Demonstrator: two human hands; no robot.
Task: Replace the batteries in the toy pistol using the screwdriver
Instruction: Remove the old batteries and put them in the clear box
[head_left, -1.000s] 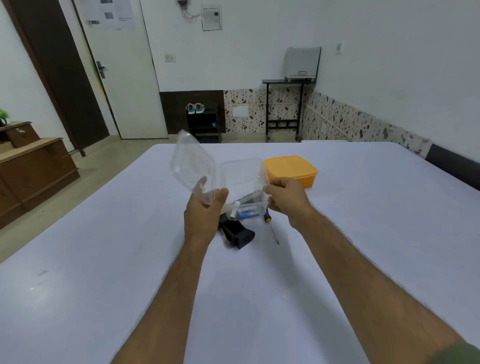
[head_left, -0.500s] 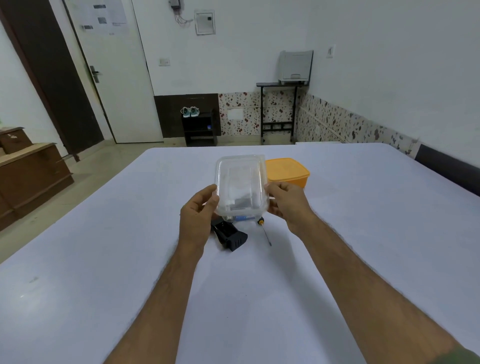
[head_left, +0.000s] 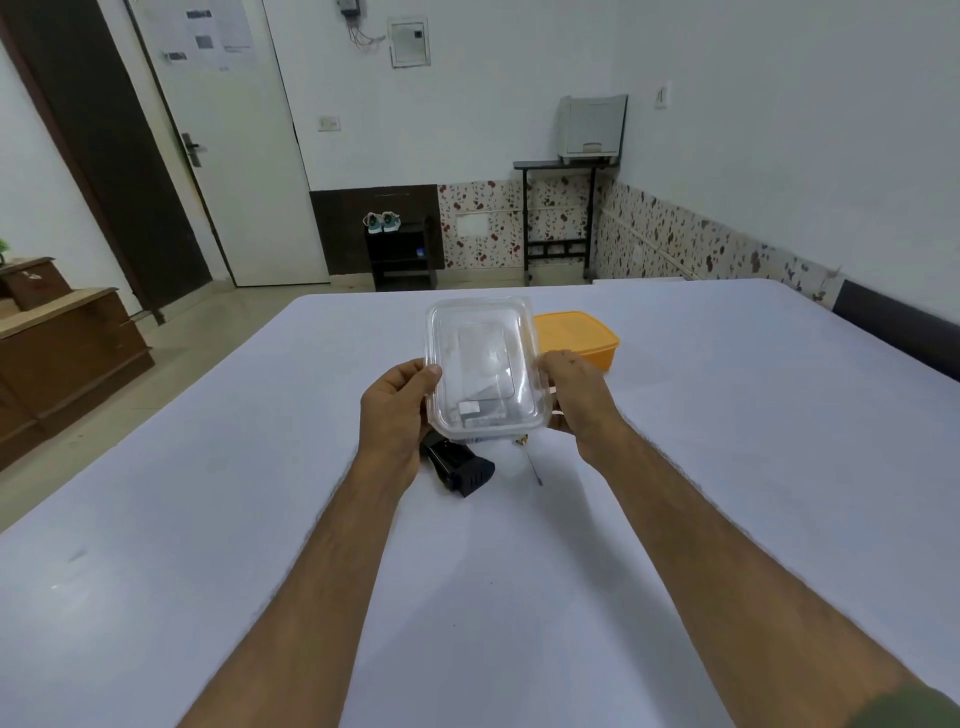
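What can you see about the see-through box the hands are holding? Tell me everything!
The clear plastic box is a thin, glossy rectangle with rounded corners and a raised rim. Its lid is closed. The left hand grips its left edge and the right hand grips its right edge, holding it in the air above the white table, tilted toward the camera. Pale, blurry items show through it; what they are cannot be told.

Black pistol (head_left: 460, 466) beside screwdriver (head_left: 532, 461) (flat)
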